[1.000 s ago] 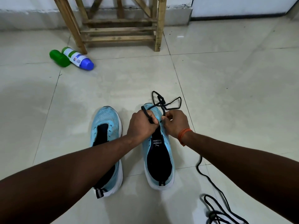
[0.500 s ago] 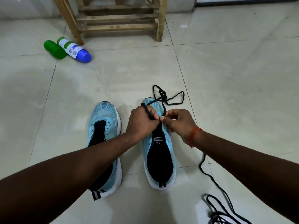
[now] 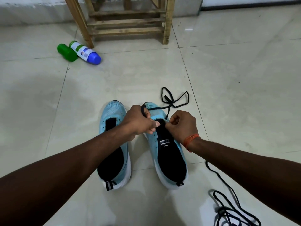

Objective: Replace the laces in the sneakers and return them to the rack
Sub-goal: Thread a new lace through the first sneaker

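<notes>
Nearest, at the right edge, a second black lace (image 3: 231,207) lies in slack, flat-woven coils on the glossy pale floor tiles (image 3: 244,82), one strand trailing away under the right forearm. Just left of it two sneakers stand side by side, heels near and toes far: the left sneaker (image 3: 114,163) and the right sneaker (image 3: 169,159), both with light-blue perforated mesh uppers, thick white soles, black linings and small heel pull-tabs. White PUMA lettering with the cat logo shows on the right sneaker's black tongue, upside down from here. Over that shoe's front eyelets the left hand (image 3: 138,121) is clenched round a loop of the black lace (image 3: 176,98), while the right hand (image 3: 182,126), with an orange thread band (image 3: 190,141) at the wrist, pinches the same lace between thumb and curled forefinger at the throat of the shoe. Beyond the toe the lace spreads in two open loops on the tile. Bare floor with dark grout lines stretches to the right and far side. Further off to the left lie a green plastic bottle (image 3: 66,53) and, touching it, a white bottle with a blue cap (image 3: 86,53), its label too small to read. Farthest, a rough slatted wooden rack (image 3: 127,22) stands against the wall.
</notes>
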